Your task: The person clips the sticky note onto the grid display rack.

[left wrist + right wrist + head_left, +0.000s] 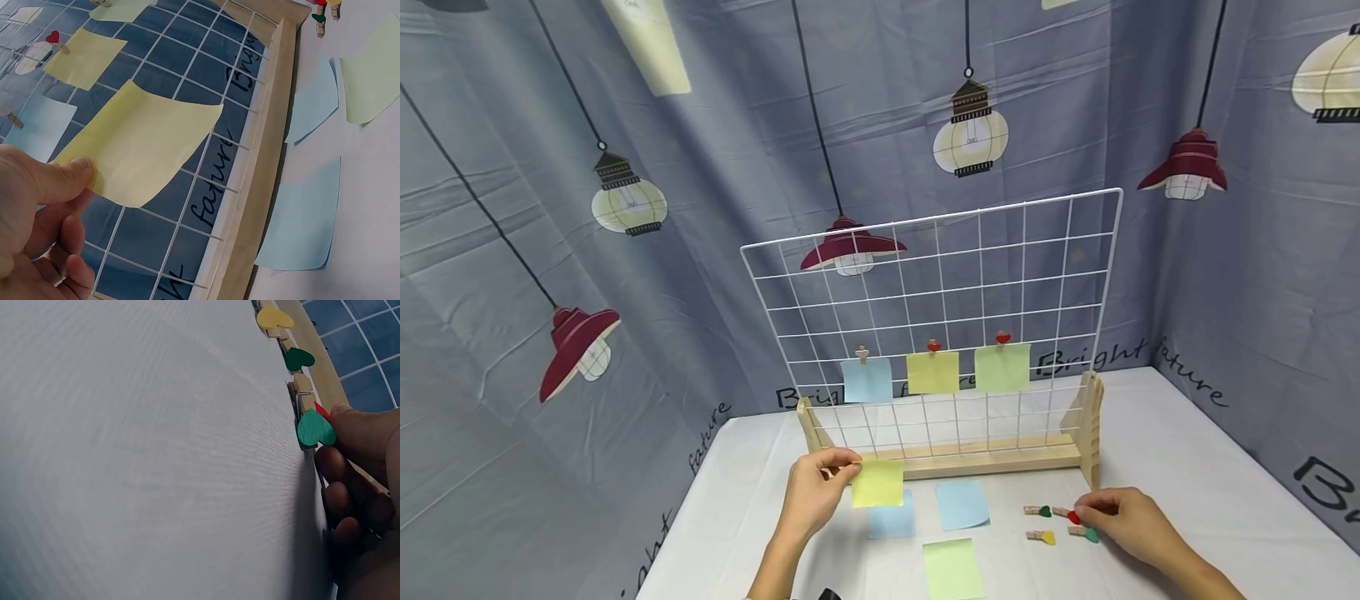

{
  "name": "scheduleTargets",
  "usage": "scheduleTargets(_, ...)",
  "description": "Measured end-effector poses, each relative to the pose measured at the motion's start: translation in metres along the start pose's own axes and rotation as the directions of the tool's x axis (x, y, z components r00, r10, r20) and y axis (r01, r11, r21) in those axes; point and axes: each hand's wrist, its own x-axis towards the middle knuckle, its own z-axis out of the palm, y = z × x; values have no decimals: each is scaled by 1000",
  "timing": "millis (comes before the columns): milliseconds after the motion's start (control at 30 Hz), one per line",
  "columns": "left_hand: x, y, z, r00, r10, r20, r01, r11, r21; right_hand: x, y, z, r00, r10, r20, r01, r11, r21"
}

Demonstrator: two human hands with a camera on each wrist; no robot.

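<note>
Between thumb and forefinger, my left hand pinches a yellow sticky note by its left edge. In the left wrist view the note hangs in front of a white wire grid, apart from it. My right hand is down at the table, its thumb and fingertips at a small wooden clothespin with a red heart. In the right wrist view that red heart is mostly hidden behind a clothespin with a green heart. Beside it lie a dark green heart clothespin and a yellow one.
The wire grid stands in a wooden base. Clipped to it are a blue note, a yellow note and a green note. Two blue notes and a green note lie on the white table.
</note>
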Motion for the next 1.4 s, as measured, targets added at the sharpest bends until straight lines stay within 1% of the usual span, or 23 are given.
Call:
scheduleTargets(133,0,0,0,1000,3,-5,-3,1000,1,1,0,-1,1000,-14,4,14,1000,-6)
scheduleTargets(233,0,0,0,1000,0,-5,0,1000,0,2,0,0,1000,-6,3,6,1000,-2)
scheduleTargets(300,-1,0,0,1000,-4,-5,4,1000,-3,2,-1,0,1000,-18,5,18,1000,2)
scheduleTargets(400,-2,0,0,1000,-8,-6,8,1000,-7,3,-1,1,1000,-5,6,5,1000,5)
scheduleTargets(467,-2,0,0,1000,-12,-7,12,1000,-8,3,-2,1,1000,-15,4,15,1000,2)
scheduleTargets(633,-2,-1,0,1000,-15,-9,14,1000,-10,3,-2,1,1000,2,0,-2,1000,11)
scheduleTargets(1000,-4,-3,0,1000,-18,-10,17,1000,-4,2,-1,3,998,59,21,-61,994,91)
scheduleTargets(1167,-4,-3,0,1000,-20,-14,20,1000,1,2,2,0,999,50,7,-51,995,83)
scheduleTargets(1300,-5,-3,-1,1000,-20,-15,20,1000,1,0,4,-5,999,31,-29,-29,998,59)
scheduleTargets(1367,-5,-3,-1,1000,-20,-16,20,1000,1,0,6,-7,999,36,-34,-32,995,89)
scheduleTargets(1400,-5,-3,-1,1000,-21,-16,21,1000,1,0,7,-9,998,50,-35,-46,993,112)
